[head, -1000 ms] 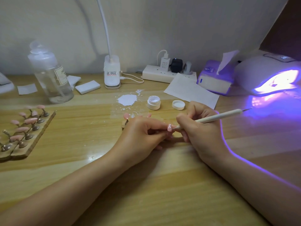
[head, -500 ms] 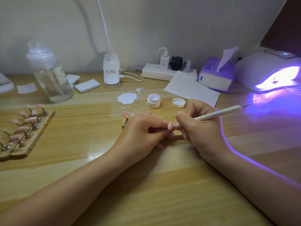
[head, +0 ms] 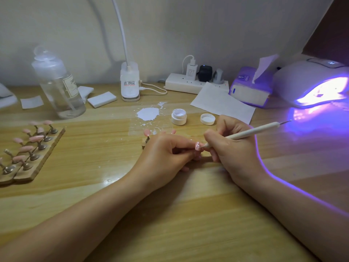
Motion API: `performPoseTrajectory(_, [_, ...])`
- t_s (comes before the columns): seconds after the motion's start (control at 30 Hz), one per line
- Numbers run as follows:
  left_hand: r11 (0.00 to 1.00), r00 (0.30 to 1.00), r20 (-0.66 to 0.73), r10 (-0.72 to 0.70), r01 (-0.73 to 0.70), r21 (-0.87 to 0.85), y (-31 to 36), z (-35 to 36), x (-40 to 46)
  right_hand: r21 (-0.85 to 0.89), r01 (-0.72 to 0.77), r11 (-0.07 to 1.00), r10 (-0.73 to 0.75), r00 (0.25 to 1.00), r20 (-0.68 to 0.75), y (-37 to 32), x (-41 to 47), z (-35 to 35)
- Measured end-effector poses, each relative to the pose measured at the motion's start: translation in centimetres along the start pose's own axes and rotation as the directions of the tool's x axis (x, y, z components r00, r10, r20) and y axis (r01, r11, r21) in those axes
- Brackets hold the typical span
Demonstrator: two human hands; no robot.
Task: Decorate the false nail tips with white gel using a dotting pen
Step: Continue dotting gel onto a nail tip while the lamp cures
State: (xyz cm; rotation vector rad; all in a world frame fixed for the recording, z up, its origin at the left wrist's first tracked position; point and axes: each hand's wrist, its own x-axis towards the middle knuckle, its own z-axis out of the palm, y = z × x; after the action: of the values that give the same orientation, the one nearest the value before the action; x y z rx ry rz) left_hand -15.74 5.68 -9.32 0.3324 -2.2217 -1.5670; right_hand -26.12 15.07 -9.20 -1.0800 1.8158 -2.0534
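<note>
At desk centre, seen from my head camera, my left hand (head: 166, 152) pinches the pink false nail tip (head: 197, 146) by its stand, while my right hand (head: 232, 146) grips the dotting pen (head: 251, 133) pencil-style, tip touching the nail. Both wrists rest on the wooden desk (head: 170, 224); for clean dots I should brace them together, touch lightly and reload from the open white gel pot (head: 179, 116).

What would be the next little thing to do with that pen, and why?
Probably a light dab to set a dot. The right hand holds the dotting pen with its tip at the pink nail tip pinched in the left hand. The open gel pot stands close behind for more.
</note>
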Motion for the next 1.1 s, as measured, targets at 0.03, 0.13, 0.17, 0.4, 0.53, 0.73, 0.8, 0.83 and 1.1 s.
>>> performPoseTrajectory(0.03, [1.000, 1.000, 0.000, 0.000, 0.000, -0.001, 0.02, -0.01, 0.00, -0.007, 0.003, 1.000, -0.003, 1.000, 0.001, -0.03, -0.01, 0.01])
performPoseTrajectory(0.13, [1.000, 1.000, 0.003, -0.001, 0.001, -0.008, 0.11, 0.03, -0.02, 0.003, -0.002, 1.000, 0.002, 1.000, 0.002, -0.19, -0.04, 0.11])
performPoseTrajectory(0.17, [1.000, 1.000, 0.003, 0.000, 0.000, -0.008, 0.12, 0.03, -0.02, 0.005, -0.005, 1.000, 0.005, 1.000, 0.000, -0.21, -0.03, 0.11])
performPoseTrajectory(0.4, [0.999, 1.000, -0.004, -0.014, 0.014, 0.030, -0.18, 0.02, 0.06, -0.006, 0.007, 1.000, -0.007, 1.000, 0.009, -0.29, -0.13, 0.00])
performPoseTrajectory(0.53, [0.999, 1.000, -0.003, -0.018, 0.018, 0.042, -0.23, -0.03, 0.13, 0.003, -0.009, 1.000, 0.009, 1.000, 0.010, -0.41, -0.09, 0.13])
performPoseTrajectory(0.73, [0.999, 1.000, 0.000, -0.014, 0.014, 0.047, -0.25, -0.01, 0.10, -0.002, -0.017, 1.000, 0.017, 1.000, 0.012, -0.48, -0.12, 0.13])
performPoseTrajectory(0.8, [0.999, 1.000, 0.000, -0.019, 0.019, 0.040, -0.19, 0.00, 0.09, 0.012, -0.021, 1.000, 0.021, 1.000, 0.013, -0.48, -0.12, 0.10])
performPoseTrajectory(0.83, [0.999, 1.000, -0.003, -0.021, 0.021, 0.033, -0.21, -0.01, 0.08, 0.018, -0.022, 1.000, 0.022, 1.000, 0.017, -0.49, -0.11, 0.09])
performPoseTrajectory(1.1, [1.000, 1.000, 0.008, -0.016, 0.016, 0.007, -0.13, -0.03, -0.01, 0.023, -0.005, 1.000, 0.004, 0.999, 0.036, -0.62, -0.16, 0.06])
